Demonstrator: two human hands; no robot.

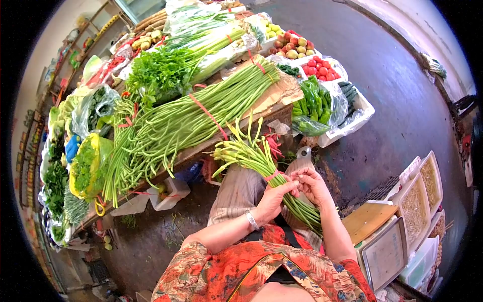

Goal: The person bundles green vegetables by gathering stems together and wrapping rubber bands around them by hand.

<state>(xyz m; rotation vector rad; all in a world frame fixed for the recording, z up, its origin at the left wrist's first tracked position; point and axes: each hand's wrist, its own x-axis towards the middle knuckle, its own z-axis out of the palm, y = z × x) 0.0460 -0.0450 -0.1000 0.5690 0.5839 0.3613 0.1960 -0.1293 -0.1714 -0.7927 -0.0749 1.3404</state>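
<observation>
A bunch of garlic scapes (244,153), long green stems with paler tips, lies slantwise over my lap, tied with a red band (272,175). My left hand (274,200), with a bracelet at the wrist, is closed round the stems just below the band. On the other side of the bunch, my right hand (308,183) has its fingers pinched together close to the left thumb. Whatever is between those fingertips is too small to make out. The cut ends pass under my right wrist.
Ahead stands a vegetable table with a large heap of long green stems (201,113) and leafy greens (161,73). Green peppers (313,100), tomatoes (321,69) and a white foam box (359,118) are beyond. At right are a wooden board (367,221) and bins (415,204).
</observation>
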